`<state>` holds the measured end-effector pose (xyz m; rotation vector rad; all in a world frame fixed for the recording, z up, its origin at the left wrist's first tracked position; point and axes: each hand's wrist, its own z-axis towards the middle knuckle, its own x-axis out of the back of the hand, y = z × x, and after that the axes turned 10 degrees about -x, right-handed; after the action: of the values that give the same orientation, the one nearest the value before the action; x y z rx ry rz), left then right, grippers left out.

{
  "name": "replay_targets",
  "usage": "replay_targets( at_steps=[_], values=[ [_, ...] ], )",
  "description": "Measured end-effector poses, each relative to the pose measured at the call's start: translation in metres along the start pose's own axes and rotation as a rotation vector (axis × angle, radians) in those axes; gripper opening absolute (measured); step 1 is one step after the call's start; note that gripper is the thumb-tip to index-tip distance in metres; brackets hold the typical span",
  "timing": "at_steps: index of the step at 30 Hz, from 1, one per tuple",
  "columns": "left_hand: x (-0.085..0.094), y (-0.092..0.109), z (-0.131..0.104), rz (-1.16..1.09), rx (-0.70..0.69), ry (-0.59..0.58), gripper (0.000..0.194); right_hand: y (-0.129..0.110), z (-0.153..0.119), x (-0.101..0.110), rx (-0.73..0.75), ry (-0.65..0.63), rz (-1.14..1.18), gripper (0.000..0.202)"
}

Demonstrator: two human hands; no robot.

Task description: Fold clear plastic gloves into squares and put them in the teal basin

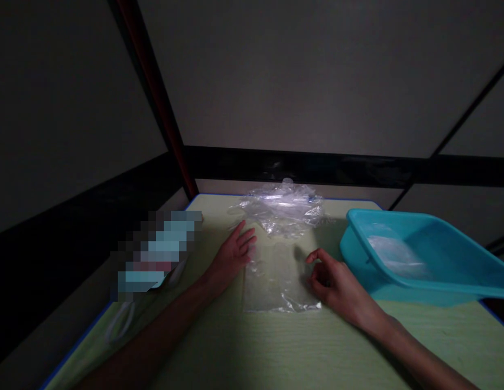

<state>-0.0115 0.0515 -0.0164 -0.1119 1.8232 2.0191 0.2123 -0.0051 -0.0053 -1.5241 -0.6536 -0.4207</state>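
Note:
A flat clear plastic bag (276,279) lies on the pale green table (252,346) between my hands. My left hand (232,254) rests flat, fingers spread, on the bag's left edge. My right hand (331,281) sits at the bag's right edge with fingers curled, thumb and forefinger close together near the plastic; whether they pinch it I cannot tell. Behind the bag is a crumpled heap of clear plastic bags (282,208).
A turquoise plastic basin (422,260) stands at the right, tilted, with clear plastic inside. A blurred-out object (158,252) lies at the table's left edge with white cord below it. Dark walls and a red-brown post (154,86) rise behind the table.

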Motion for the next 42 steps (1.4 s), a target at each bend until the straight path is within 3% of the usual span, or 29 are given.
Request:
replay_targets(
  at_steps=[5, 11, 15, 19, 22, 28, 36, 42],
  values=[
    [-0.005, -0.003, -0.002, 0.147, -0.081, -0.073, 0.082, -0.004, -0.004, 0.001, 0.010, 0.003, -0.125, 0.025],
    [-0.015, 0.004, -0.016, 0.604, -0.360, -0.064, 0.047, -0.007, -0.007, 0.002, -0.027, 0.089, -0.425, 0.021],
    [-0.023, 0.010, -0.027, 0.798, -0.429, -0.245, 0.034, -0.014, -0.011, 0.000, 0.149, 0.148, -0.496, 0.027],
    [-0.029, 0.011, -0.035, 0.935, -0.424, -0.519, 0.047, -0.018, -0.017, -0.009, 0.400, 0.052, -0.649, 0.052],
    [-0.027, 0.009, -0.038, 0.951, -0.375, -0.638, 0.058, -0.014, -0.022, -0.015, 0.476, -0.023, -0.708, 0.071],
    [-0.018, 0.006, -0.039, 0.884, -0.290, -0.689, 0.063, -0.005, -0.026, -0.017, 0.429, -0.098, -0.704, 0.076],
    [-0.016, 0.008, -0.039, 1.048, -0.351, -0.757, 0.067, -0.006, -0.026, -0.017, 0.368, -0.151, -0.689, 0.079],
    [-0.013, 0.005, -0.038, 1.008, -0.361, -0.732, 0.070, -0.002, -0.025, -0.015, 0.362, -0.174, -0.683, 0.081]
  ],
)
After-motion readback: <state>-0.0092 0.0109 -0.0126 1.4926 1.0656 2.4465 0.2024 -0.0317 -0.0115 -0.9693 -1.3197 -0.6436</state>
